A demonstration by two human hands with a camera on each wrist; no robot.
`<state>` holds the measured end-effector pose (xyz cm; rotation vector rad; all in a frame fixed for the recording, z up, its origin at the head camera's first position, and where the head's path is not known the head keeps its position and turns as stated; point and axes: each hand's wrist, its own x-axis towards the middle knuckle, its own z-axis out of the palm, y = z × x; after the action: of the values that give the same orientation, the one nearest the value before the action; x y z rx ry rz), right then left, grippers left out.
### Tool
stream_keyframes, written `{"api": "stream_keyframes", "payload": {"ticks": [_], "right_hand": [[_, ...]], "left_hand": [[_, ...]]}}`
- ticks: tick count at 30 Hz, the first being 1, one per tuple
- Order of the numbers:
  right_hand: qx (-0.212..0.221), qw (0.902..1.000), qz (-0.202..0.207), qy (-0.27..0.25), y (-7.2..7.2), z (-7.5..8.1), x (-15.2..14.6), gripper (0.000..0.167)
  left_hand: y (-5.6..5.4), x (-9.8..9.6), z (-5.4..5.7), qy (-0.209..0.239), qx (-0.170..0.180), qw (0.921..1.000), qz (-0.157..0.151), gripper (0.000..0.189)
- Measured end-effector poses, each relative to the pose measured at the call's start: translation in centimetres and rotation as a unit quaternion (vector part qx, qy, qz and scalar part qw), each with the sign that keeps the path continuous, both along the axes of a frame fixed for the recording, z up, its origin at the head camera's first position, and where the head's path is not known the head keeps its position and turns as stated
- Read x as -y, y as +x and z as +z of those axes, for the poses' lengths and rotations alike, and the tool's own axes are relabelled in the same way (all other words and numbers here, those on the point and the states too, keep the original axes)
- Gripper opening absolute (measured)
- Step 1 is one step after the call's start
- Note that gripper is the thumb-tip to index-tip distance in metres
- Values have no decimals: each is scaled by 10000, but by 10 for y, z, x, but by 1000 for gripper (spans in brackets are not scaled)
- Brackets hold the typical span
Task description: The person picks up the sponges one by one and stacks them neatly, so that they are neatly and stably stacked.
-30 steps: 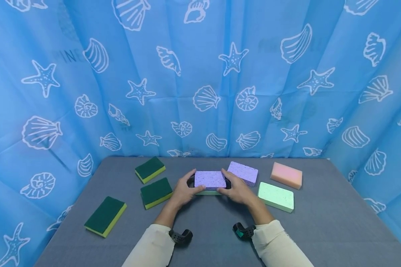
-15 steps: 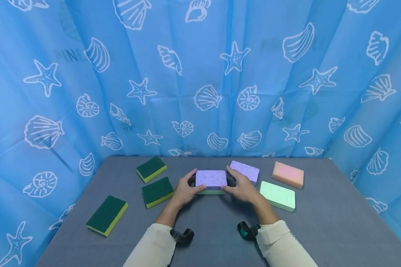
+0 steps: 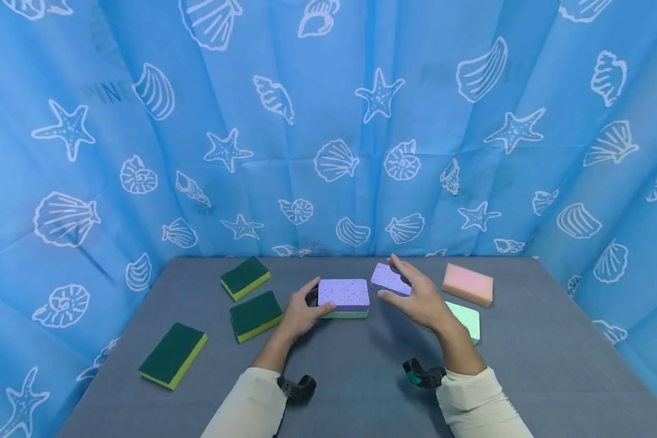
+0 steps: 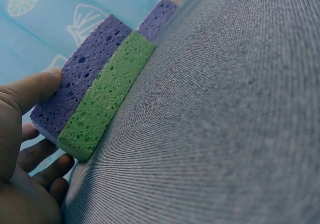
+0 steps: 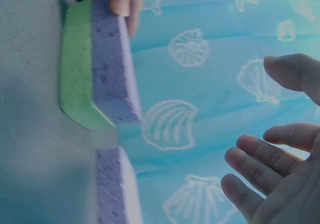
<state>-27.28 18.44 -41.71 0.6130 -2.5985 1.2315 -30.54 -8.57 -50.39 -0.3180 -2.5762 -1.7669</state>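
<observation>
A purple sponge point(image 3: 343, 293) lies flat on top of a light green sponge point(image 3: 351, 315) at the middle of the table, their edges nearly flush. My left hand point(image 3: 301, 311) holds the left end of the purple sponge, thumb along its front face in the left wrist view and the other fingers round the end. Raised to the right of the stack, my right hand point(image 3: 426, 301) has its fingers spread and nothing in them. From the head it overlaps a second purple sponge point(image 3: 385, 278) and partly hides another light green sponge point(image 3: 467, 319).
A peach sponge point(image 3: 468, 284) lies at the back right. On the left are three yellow sponges with dark green scouring tops: one at the back point(image 3: 245, 278), one nearer point(image 3: 256, 316), one at front left point(image 3: 173, 356). A blue shell-patterned curtain point(image 3: 328, 121) hangs behind the grey-covered table point(image 3: 356, 389).
My right hand has let go of the right end of the stacked sponges and moved right and up. The left hand has stayed on the stack, which has not moved on the table.
</observation>
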Motion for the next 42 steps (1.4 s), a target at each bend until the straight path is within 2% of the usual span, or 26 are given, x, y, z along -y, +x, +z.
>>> {"api": "stream_keyframes", "payload": {"ticks": [8, 21, 26, 32, 42], "right_hand": [[-325, 9989, -321, 81, 20, 22, -26, 81], [-270, 9973, -679, 55, 39, 35, -56, 85], [-205, 9958, -892, -72, 46, 35, -72, 86], [-336, 9932, -1109, -136, 50, 30, -88, 89], [-209, 9912, -1293, -174, 54, 14, -113, 86]], "left_hand": [[-1, 1, 1, -4, 1, 10000, 9, 77], [-2, 3, -1, -83, 11, 10000, 10, 77], [-1, 2, 0, -74, 5, 10000, -10, 77], [-1, 1, 0, -19, -30, 10000, -28, 77], [-1, 1, -2, -9, -57, 10000, -50, 77]]}}
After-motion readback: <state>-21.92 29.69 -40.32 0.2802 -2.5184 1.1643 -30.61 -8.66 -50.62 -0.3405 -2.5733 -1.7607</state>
